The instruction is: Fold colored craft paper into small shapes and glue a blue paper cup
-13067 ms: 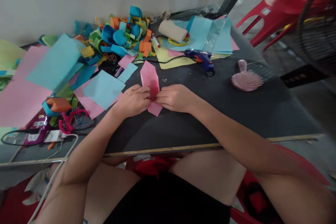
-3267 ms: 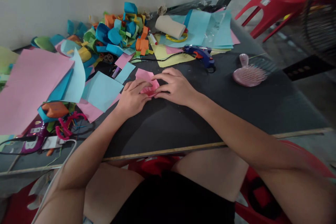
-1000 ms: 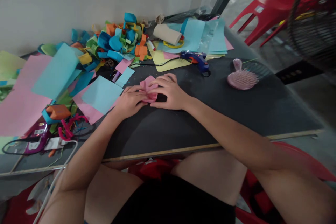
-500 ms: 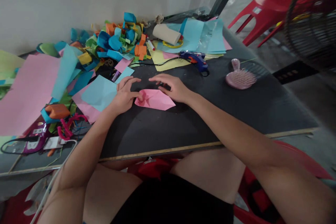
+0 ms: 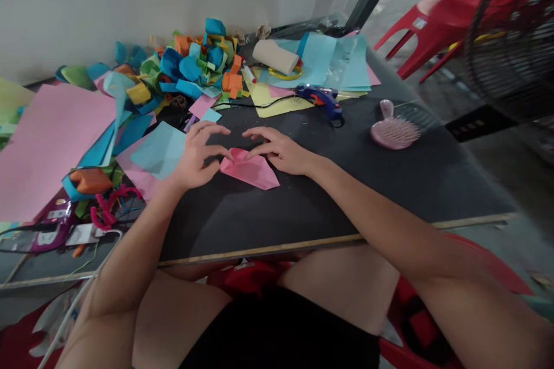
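A folded pink paper [image 5: 251,170] lies on the black table [image 5: 329,184], its pointed end toward me and to the right. My left hand [image 5: 195,155] pinches the paper's far left corner between thumb and forefinger, the other fingers spread above it. My right hand [image 5: 279,151] rests on the paper's far edge, forefinger pressing near the same corner, fingers stretched out.
Light blue [image 5: 159,149] and pink sheets [image 5: 47,144] lie to the left. A heap of folded coloured paper pieces [image 5: 197,66] sits at the back. A blue glue gun [image 5: 322,98], a cardboard roll [image 5: 276,56], a pink hairbrush [image 5: 393,130], red chairs [image 5: 437,17] and a fan [image 5: 515,34] lie right.
The pink paper, long and flat at first, was folded into a compact shape, then turned and laid flat. Both hands now press its far corner.
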The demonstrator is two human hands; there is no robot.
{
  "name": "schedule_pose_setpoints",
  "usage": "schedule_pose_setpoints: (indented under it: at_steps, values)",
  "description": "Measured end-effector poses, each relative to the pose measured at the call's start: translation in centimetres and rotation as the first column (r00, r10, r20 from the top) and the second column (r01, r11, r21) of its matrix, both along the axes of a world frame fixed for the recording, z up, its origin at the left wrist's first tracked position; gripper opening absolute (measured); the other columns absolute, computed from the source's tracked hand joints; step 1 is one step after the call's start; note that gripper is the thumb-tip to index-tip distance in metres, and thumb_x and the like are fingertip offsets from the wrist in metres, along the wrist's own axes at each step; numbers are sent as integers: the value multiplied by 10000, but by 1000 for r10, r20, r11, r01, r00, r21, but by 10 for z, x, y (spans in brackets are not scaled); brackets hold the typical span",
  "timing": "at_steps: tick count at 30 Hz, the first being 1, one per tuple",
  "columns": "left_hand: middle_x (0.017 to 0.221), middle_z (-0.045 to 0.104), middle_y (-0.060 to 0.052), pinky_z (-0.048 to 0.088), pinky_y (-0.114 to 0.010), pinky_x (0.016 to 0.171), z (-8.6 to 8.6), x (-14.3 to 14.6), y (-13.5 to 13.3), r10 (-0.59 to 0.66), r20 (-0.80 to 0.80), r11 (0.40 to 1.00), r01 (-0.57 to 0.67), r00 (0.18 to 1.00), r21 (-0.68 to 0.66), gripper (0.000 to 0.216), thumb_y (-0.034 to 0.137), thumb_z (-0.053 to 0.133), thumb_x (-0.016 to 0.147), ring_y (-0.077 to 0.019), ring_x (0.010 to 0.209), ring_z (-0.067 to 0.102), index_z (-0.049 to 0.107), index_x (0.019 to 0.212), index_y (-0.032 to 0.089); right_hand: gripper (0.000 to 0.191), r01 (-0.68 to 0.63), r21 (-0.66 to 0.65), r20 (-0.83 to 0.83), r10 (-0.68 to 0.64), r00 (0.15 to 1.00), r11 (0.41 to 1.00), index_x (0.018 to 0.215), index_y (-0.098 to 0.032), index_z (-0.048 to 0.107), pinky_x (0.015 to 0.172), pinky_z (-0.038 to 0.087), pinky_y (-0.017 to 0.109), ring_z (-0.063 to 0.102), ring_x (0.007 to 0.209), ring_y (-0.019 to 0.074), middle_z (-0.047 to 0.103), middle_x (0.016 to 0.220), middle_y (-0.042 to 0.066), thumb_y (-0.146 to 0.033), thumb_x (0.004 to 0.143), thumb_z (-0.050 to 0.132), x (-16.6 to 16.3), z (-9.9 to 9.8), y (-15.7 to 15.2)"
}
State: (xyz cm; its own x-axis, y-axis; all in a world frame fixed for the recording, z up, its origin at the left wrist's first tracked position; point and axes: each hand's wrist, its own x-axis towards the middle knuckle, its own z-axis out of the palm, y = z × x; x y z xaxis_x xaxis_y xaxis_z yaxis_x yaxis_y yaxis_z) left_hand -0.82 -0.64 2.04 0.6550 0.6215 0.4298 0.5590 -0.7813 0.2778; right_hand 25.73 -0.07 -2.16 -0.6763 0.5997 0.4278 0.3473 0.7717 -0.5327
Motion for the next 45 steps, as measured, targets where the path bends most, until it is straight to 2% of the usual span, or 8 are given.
schedule_pose_setpoints:
  at_steps: [7,16,23,28,30,33,38,45]
  values:
    - [1351,558,-66,376,-565,1054,-10,4,-8,-66,-135,997,69,989,20,372,58,506,647,-338,1315,400,741,870,239,298,118,128,68,-128,990,985,942,-265,769,957,498,476,615,1076,230,660,1249,61,-79,837,560,-2,4,-4]
    - [1391,497,-106,377,-573,1040,-20,4,-5,8,-193,1000,-11,981,-19,377,30,489,720,-361,1367,347,717,946,227,346,-16,32,48,15,999,999,999,-276,761,1072,421,525,480,1319,249,526,1442,61,-62,848,535,-2,12,-9]
    - [1444,452,-107,297,-584,1076,-24,0,1,333,-50,940,-327,942,102,512,27,531,676,-364,1376,352,661,1126,234,252,109,114,65,-117,991,987,820,-247,784,946,499,486,599,1069,241,592,1386,57,-84,807,592,-10,9,-10]
    - [1455,423,-76,307,-545,1114,-24,-6,7,82,-68,997,-81,994,9,400,112,561,741,-322,1379,344,699,1086,262,334,49,28,46,-50,998,998,1157,-272,712,963,498,477,614,1084,245,643,1320,56,-162,868,584,-16,8,-9]
    - [1377,484,-76,326,-514,1124,-24,-6,8,-9,-65,998,4,998,-63,265,153,571,770,-298,1337,393,733,961,242,554,37,-94,-17,-39,999,995,1414,-284,512,927,523,444,629,1025,226,645,1315,69,-236,874,625,-15,9,-9]
    - [1308,529,-76,343,-499,1126,-23,-4,9,-47,-59,992,39,997,-124,183,189,585,792,-282,1299,425,740,882,228,721,-2,-227,-105,-23,994,974,1533,-295,299,834,549,372,638,965,199,655,1290,69,-242,884,608,-13,10,-6]
    - [1325,543,-89,328,-514,1129,-23,-5,10,-58,-50,992,52,997,-117,160,278,594,859,-286,1304,431,733,915,221,601,-7,-268,-194,-47,980,963,1507,-274,346,886,532,369,654,947,162,645,1309,80,-158,928,457,-14,5,-1]
    - [1432,533,-75,302,-522,1150,-32,-2,12,-109,-156,971,72,982,-226,246,269,488,948,-284,1410,352,639,1137,228,486,82,-216,-152,-116,982,973,1356,-209,555,754,547,326,658,777,152,751,1079,62,-201,872,601,-23,-2,1]
